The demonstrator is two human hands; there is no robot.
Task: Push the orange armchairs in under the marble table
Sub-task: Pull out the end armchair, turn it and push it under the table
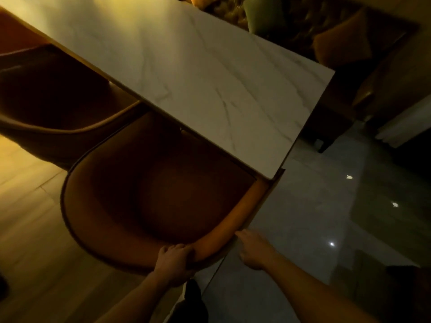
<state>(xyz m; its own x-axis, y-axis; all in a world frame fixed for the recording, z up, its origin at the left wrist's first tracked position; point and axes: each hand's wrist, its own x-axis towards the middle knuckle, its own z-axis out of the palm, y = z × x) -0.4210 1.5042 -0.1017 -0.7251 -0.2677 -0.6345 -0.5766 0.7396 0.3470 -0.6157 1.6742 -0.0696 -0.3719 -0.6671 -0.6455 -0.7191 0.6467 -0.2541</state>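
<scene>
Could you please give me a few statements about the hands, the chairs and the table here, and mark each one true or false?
1. The left hand grips the back rim of the near armchair. True.
2. The right hand lies flat on the marble table. False: its fingertips are at the chair's rim.
3. A second armchair stands beside the near one. True.
4. Plates cover the tabletop. False: none show on it.
</scene>
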